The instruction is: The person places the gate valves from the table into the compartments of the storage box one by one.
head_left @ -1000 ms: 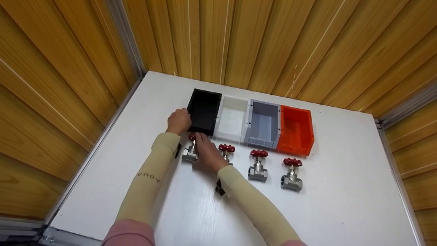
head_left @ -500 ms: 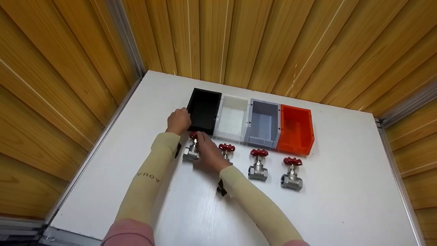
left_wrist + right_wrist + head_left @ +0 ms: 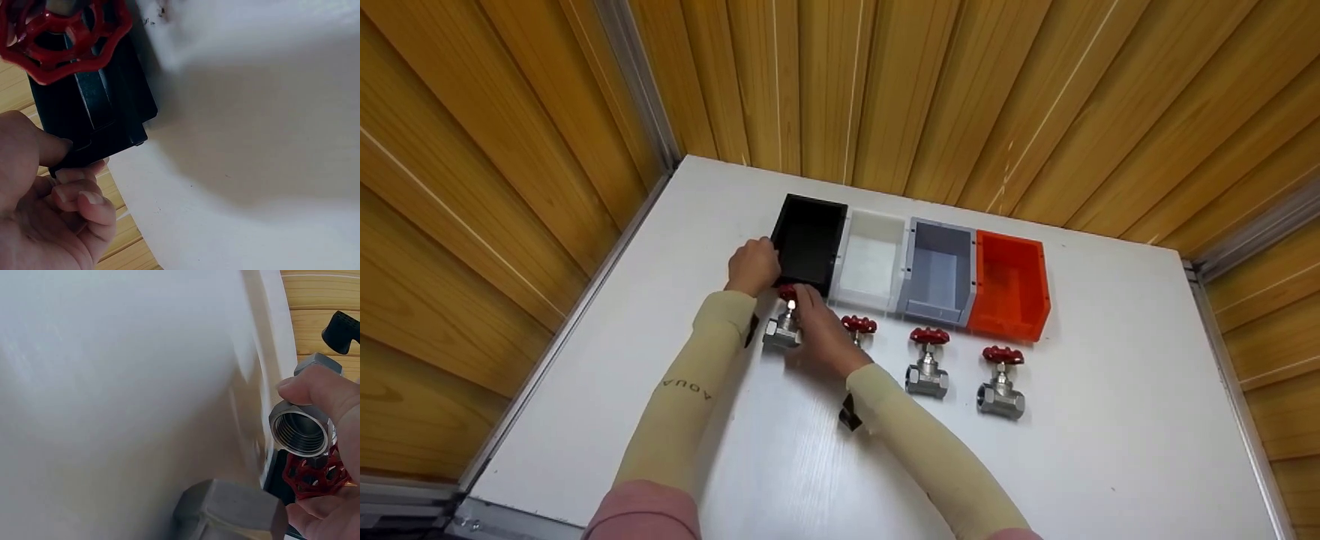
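Observation:
My left hand [image 3: 754, 266] pinches the near left edge of a black bin [image 3: 810, 244]. In the left wrist view its thumb lies on one side of the bin's wall [image 3: 112, 140] and the fingertips curl against the other. My right hand [image 3: 825, 330] grips the leftmost gate valve [image 3: 782, 332], a steel body with a red handwheel. The right wrist view shows the thumb across the body of this valve [image 3: 298, 433] and the fingers by its wheel [image 3: 315, 478]. The handwheel is close to the bin's near edge. My right hand partly hides a second valve [image 3: 859, 326].
Right of the black bin, a white bin [image 3: 871, 259], a grey bin [image 3: 937, 274] and an orange bin [image 3: 1012, 281] stand side by side. Two more valves, one before the grey bin [image 3: 928, 367] and another farther right [image 3: 1001, 386], rest on the white table [image 3: 1110, 420].
My right hand and the valve in it have shifted slightly to the right and toward the black bin. The left hand and the bins have stayed put.

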A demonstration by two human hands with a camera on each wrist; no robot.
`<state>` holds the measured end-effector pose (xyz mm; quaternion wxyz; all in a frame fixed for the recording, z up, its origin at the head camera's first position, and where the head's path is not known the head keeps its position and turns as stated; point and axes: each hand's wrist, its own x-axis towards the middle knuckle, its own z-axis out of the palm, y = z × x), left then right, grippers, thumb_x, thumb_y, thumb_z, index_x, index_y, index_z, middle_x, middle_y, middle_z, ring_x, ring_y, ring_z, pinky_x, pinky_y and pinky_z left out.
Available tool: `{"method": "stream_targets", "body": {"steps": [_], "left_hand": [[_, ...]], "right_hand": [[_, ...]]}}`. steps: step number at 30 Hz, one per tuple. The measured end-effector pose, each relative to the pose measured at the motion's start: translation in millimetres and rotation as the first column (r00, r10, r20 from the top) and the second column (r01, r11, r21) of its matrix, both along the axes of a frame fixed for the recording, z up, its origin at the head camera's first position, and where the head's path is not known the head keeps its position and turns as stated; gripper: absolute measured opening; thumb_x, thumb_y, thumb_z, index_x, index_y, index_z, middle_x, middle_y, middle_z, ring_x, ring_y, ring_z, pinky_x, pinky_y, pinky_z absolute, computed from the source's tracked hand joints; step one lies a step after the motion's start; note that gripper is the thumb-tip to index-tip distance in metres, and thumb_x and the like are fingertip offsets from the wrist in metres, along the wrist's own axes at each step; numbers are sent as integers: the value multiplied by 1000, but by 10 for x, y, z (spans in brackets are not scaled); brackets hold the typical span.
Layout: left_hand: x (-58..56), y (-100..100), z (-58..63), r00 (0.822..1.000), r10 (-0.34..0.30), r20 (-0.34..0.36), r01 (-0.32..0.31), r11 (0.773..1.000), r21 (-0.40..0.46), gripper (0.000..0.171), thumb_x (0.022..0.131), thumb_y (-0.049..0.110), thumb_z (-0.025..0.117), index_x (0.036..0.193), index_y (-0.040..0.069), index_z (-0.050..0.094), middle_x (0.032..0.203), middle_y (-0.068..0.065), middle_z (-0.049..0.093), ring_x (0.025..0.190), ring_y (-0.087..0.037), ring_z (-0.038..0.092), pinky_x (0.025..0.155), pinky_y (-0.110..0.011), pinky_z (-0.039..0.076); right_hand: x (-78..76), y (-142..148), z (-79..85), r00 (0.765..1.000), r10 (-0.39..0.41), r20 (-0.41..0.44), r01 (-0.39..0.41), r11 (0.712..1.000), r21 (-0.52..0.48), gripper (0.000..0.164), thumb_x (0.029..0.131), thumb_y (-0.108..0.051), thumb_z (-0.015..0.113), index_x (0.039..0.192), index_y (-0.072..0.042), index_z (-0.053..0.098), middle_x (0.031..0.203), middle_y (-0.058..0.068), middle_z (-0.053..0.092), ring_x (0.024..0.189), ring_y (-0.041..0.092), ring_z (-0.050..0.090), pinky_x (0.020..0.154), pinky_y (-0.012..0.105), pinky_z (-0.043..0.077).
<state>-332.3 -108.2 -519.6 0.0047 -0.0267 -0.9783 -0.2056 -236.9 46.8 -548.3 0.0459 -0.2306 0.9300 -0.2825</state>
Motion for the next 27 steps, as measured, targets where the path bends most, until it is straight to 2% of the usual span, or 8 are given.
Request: {"method": "stream_targets", "body": {"steps": [5,12,20,27], "left_hand": [[10,-6,0,1000,-4,-1,4,1000,4,28,99,18,50,102,-6,64,101,-26,67,91,-40,67,77,-50,54],[18,-3,7,1000,-12,-19,11,1000,-22,27,99,17,50,101,-6,63,100,-27,68,90,-40,68,77,-49,55],[6,4,8,1000,0,8,1,1000,-24,28,100,18,49,104,-6,63,102,-26,67,92,-40,67,79,-49,55],[4,-5,5,1000,3,16,-3,1000,-14,28,99,19,50,103,-5,63,101,-25,67,91,-39,67,78,-49,54]], "right_hand": [[-5,6,37,1000,8,-15,-9,1000,-25,109,71,-22,87,151,1,17,154,24,25,142,35,34,114,40,33],[-4,35,84,999,10,36,-7,998,-69,109,75,-21,84,154,-4,12,159,20,17,141,35,35,113,40,34],[-48,54,140,997,0,80,7,996,-89,113,74,-18,84,155,-10,6,161,16,11,143,33,30,114,40,33],[-131,65,150,1000,-7,5,7,996,-88,112,70,-15,87,154,-12,13,157,10,21,129,29,49,105,35,44]]}}
